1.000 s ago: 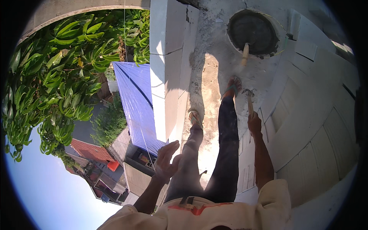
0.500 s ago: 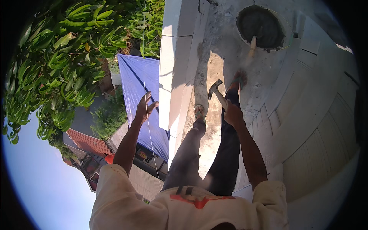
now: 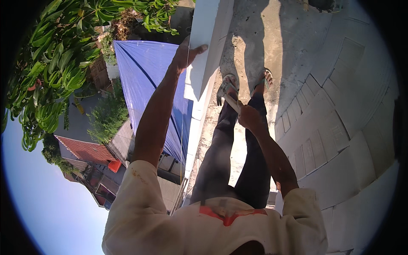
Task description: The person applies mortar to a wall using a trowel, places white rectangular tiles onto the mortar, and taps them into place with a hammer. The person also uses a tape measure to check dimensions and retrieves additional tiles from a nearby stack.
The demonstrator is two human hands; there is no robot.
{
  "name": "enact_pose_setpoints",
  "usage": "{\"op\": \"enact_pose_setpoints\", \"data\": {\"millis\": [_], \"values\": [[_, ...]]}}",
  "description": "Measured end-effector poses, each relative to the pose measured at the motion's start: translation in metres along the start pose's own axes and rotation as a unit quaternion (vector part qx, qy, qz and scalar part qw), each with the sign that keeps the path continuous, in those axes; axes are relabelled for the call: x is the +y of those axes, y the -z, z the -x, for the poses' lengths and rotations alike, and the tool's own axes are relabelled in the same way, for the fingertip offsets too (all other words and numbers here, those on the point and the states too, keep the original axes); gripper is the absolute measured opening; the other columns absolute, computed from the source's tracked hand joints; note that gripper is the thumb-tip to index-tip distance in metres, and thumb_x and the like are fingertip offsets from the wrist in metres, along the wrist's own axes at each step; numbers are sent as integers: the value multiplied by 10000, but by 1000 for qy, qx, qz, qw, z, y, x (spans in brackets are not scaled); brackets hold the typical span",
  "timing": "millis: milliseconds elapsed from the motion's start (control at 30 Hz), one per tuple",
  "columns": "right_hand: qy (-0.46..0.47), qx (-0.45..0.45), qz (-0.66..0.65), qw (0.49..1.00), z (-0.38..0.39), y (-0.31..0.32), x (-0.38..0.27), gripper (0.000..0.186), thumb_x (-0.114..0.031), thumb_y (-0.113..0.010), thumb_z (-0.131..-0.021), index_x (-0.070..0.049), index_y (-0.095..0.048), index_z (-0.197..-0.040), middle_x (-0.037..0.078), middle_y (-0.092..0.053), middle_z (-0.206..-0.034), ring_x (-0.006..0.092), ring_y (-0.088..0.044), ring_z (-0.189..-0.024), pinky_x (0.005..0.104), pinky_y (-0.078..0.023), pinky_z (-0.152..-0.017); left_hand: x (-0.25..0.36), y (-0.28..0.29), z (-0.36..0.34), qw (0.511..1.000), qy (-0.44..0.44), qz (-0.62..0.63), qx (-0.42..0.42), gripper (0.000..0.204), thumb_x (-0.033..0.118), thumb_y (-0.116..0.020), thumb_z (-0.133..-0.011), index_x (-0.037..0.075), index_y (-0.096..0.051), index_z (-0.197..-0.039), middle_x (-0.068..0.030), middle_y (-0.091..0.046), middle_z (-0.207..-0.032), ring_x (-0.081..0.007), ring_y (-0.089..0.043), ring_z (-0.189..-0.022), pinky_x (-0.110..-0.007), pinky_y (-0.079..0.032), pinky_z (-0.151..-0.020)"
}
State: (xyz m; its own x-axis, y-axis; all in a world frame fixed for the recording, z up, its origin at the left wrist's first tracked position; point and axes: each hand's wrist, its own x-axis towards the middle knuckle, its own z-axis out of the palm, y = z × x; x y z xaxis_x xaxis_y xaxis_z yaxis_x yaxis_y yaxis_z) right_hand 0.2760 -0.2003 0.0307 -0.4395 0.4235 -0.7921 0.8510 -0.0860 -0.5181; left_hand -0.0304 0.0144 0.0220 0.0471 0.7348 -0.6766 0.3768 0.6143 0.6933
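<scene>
My right hand (image 3: 250, 117) is closed round the pale handle of a claw hammer (image 3: 232, 103), held in front of my legs with its dark head to the left. My left hand (image 3: 187, 56) reaches out to the far left and lies against the outer edge of a white block (image 3: 205, 25) on a low wall. Its thumb stretches across the block's face, apart from the fingers, which are partly hidden. A thin string line (image 3: 182, 131) runs along the wall, close by my left forearm.
Left of the wall, a blue tarpaulin (image 3: 146, 85) hangs lower down, beside tree branches (image 3: 63, 55) and a tiled roof (image 3: 85, 149). Pale blocks (image 3: 316, 148) are stacked on the right. A round, dark opening or container (image 3: 324, 4) shows partly at the top edge.
My left hand has moved forward and right, from beside the string onto the block. The hammer has shifted left and down, still in my right hand. My view and feet have moved.
</scene>
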Motion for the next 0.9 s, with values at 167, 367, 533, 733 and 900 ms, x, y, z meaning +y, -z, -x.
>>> {"op": "enact_pose_setpoints", "data": {"millis": [167,367,533,733,900], "values": [[86,-99,24,991,2,-55,-50,630,-124,-649,-913,-50,-505,-1522,201,-724,-997,354,-762,-864,486,-621,-745,-15,8,-4,1000,-2,28,1,777,463,-815,-932,-1,-539,-1490,-155,-685,-1350,-256,-639,-1242,-388,-489,-1081],[211,-35,92,973,-39,-140,-50,288,-101,-696,-902,-50,-618,-1174,119,-718,-879,326,-761,-808,467,-605,-672,1,1,-3,998,-3,53,-20,809,460,-837,-911,-4,-526,-1496,-167,-684,-1341,-260,-648,-1224,-388,-497,-1073],[79,18,-14,997,-51,-125,-57,588,-92,-673,-913,-51,-498,-1473,186,-706,-988,336,-765,-808,464,-617,-660,-7,7,-4,997,7,73,2,651,365,-824,-931,7,-607,-1429,-155,-727,-1268,-264,-674,-1146,-411,-506,-1041],[171,-44,91,980,-48,-144,-58,703,-104,-667,-925,-72,-395,-1573,190,-699,-1008,344,-761,-775,470,-612,-637,-14,3,-11,995,-2,103,-4,665,360,-834,-922,4,-601,-1433,-154,-728,-1260,-263,-685,-1133,-407,-534,-1010],[87,57,-6,995,-57,-133,-42,755,-132,-699,-914,-92,-391,-1602,201,-676,-1031,379,-737,-740,485,-608,-628,-14,1,-8,993,20,119,-9,681,347,-847,-915,0,-591,-1443,-156,-723,-1271,-258,-695,-1122,-408,-550,-989]]}}
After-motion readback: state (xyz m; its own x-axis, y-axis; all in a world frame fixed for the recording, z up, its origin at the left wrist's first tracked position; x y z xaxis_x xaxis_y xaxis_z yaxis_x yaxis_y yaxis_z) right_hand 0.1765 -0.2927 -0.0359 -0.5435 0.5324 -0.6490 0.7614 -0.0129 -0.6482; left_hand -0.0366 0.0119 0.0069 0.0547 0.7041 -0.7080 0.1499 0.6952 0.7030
